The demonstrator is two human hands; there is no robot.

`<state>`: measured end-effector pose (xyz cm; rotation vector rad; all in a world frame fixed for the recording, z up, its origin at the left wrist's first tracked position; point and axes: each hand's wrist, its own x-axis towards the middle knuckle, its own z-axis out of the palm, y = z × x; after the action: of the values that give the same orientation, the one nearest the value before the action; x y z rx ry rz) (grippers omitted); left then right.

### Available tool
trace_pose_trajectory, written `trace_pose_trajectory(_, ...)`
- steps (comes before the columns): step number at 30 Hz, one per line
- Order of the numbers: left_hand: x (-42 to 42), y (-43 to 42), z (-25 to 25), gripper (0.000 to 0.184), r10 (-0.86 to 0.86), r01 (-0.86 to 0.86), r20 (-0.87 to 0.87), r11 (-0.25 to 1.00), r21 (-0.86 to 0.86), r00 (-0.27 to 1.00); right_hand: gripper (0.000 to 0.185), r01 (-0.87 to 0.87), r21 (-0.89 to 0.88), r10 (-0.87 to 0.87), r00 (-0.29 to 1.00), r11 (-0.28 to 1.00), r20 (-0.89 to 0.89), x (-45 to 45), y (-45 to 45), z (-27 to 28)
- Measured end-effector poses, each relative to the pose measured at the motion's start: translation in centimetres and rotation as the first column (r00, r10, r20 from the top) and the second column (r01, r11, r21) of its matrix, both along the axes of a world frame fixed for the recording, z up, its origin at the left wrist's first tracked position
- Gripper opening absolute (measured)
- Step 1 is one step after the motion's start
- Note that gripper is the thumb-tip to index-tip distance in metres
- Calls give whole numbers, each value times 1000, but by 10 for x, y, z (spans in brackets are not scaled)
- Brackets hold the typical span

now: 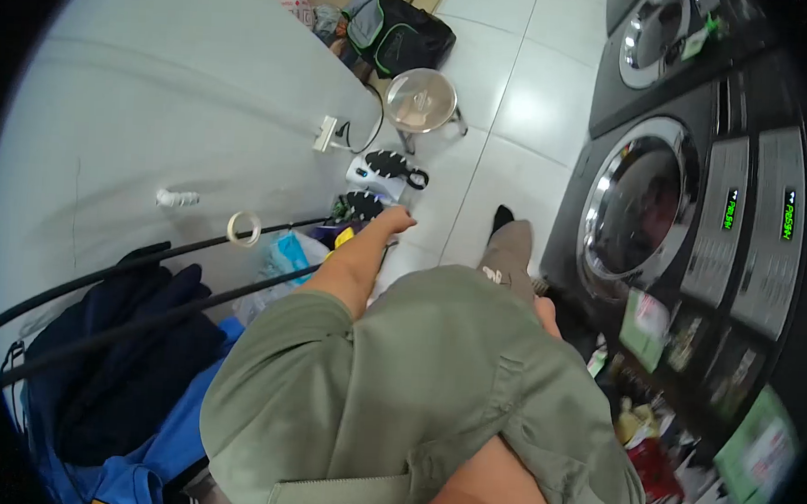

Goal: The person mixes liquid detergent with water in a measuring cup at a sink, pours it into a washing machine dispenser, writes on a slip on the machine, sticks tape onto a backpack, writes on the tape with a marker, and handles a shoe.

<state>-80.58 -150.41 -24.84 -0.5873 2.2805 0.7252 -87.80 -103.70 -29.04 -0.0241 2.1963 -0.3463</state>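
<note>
My left hand (397, 222) hangs beside the end of a black rail (186, 306), close to a dark item with white spots (364, 204). Only its back and one digit show clearly; the other fingers are hidden, and I see nothing held. Low on my right side, my right hand (547, 314) shows just in part past the green shirt (435, 345). Its fingers are out of sight, so I cannot tell whether it holds anything. Below the shirt, one brown trouser leg (510, 248) ends in a dark shoe (502, 217) on the tiles.
Front-loading machines (639, 205) with lit displays line the right side. Ahead stand a round stool (420, 100) and a black backpack (401, 37). Along the left wall are a tape roll (244, 228), dark clothing (133, 356) and a white power strip (325, 134). White floor tiles (481, 83) run between.
</note>
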Motion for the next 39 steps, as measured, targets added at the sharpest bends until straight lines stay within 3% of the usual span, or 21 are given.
trace_pose_trajectory(4,-77,-26,26,45,304,-314,149,948,50,941,28,-368,92,372,927,925,-36,-150,-23,-67)
trace_pose_trajectory(5,-85,-30,24,45,348,-355,111,934,47,931,28,-485,161,463,872,860,159,-201,-64,25)
trace_pose_trajectory(7,-122,-38,43,45,466,-470,65,875,117,882,30,-181,85,193,967,980,-169,-273,-125,90)
trace_pose_trajectory(9,-150,-56,32,43,526,-513,-37,840,179,849,39,-199,-206,129,942,958,-309,-363,-175,65)
trace_pose_trajectory(10,-166,-64,34,43,582,-559,-45,797,227,812,34,-323,-183,267,924,929,-274,-416,-205,46)
trace_pose_trajectory(12,-194,-93,6,43,656,-642,49,717,272,753,28,181,-554,-174,983,813,66,-477,-274,119)
trace_pose_trajectory(16,-258,-171,-47,44,649,-662,129,737,136,750,26,314,-581,-330,940,751,83,-580,-358,152)
trace_pose_trajectory(18,-318,-223,-41,45,569,-584,141,804,115,810,25,339,-508,-331,937,792,108,-624,-361,124)
trace_pose_trajectory(20,-393,-278,-26,46,371,-374,131,927,-1,919,29,261,-250,-237,964,933,121,-659,-351,105)
trace_pose_trajectory(22,-472,-325,-21,46,495,-495,-15,866,-75,869,35,-205,-25,201,973,978,-113,-694,-313,39)
trace_pose_trajectory(24,-573,-354,34,45,500,-508,-91,853,-124,861,21,-355,77,361,886,932,-290,-717,-278,-2)
trace_pose_trajectory(26,-659,-394,28,46,441,-458,-146,882,-113,885,19,178,12,-176,981,984,-86,-750,-288,4)
trace_pose_trajectory(27,-700,-412,25,46,417,-435,-148,892,-123,897,19,203,2,-202,976,979,-81,-770,-302,13)
trace_pose_trajectory(29,-784,-444,14,44,403,-423,-216,905,-52,889,33,655,92,-656,719,750,229,-819,-328,18)
trace_pose_trajectory(30,-824,-469,-14,43,284,-311,-226,946,-93,932,33,649,101,-652,718,754,244,-846,-344,15)
trace_pose_trajectory(31,-863,-477,-7,43,462,-468,-133,883,-19,877,31,641,94,-643,732,762,226,-865,-354,11)
trace_pose_trajectory(34,-968,-493,-7,43,557,-569,-162,821,-37,815,31,538,16,-533,831,843,158,-991,-412,-27)
trace_pose_trajectory(35,-997,-504,-27,44,510,-547,-251,830,-106,823,22,555,-72,-543,828,828,138,-1028,-439,-42)
trace_pose_trajectory(36,-1028,-531,-65,48,401,-415,-139,906,-90,906,19,503,-211,-509,860,838,30,-1058,-459,-61)
trace_pose_trajectory(37,-1063,-525,-59,51,725,-730,-216,680,70,655,19,622,-320,-643,764,715,49,-1093,-510,-16)
trace_pose_trajectory(39,-1116,-562,-134,33,664,-719,-403,694,20,630,20,647,-455,-685,721,612,102,-1149,-568,-13)
